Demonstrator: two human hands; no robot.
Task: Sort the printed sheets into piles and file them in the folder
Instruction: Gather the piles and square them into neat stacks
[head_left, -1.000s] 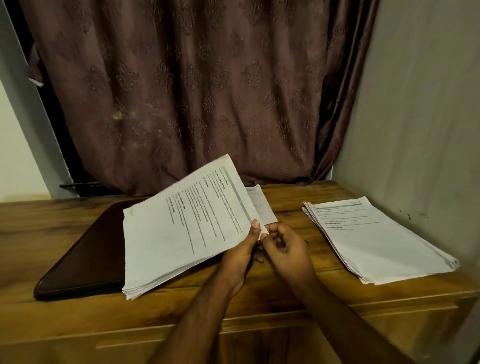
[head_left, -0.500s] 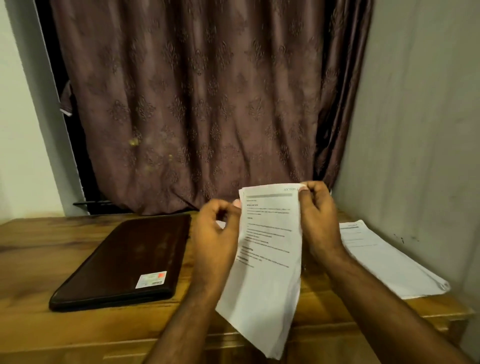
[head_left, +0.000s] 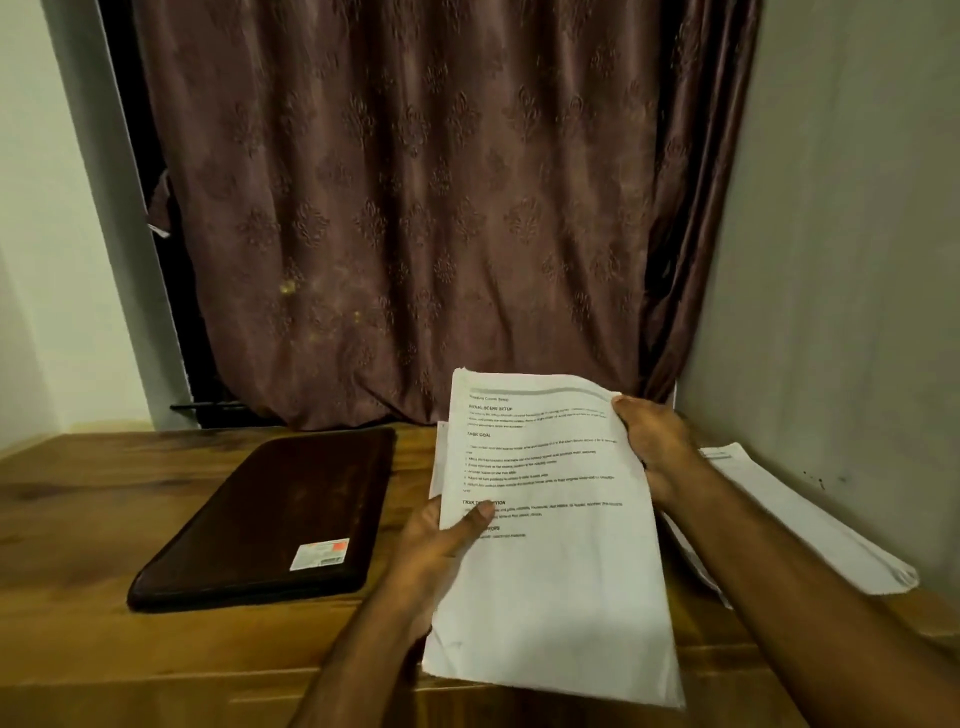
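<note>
Head view, curtain (head_left: 415, 208), folder (head_left: 270, 519), side pile (head_left: 810, 525)

Wooden table (head_left: 156, 519): brown grain surface, spans the lower frame, with a raised front lip. Behind the table hangs a brown curtain (head_left: 415, 208) bearing an embossed floral motif (a few pale yellowish spots sit low on its left half). Left of the curtain: a dark window frame (head_left: 140, 156), then a pale wall (head_left: 47, 260). Right of the curtain: a grey wall (head_left: 857, 234) meeting the table edge. Lighting is dim and warm.
</note>
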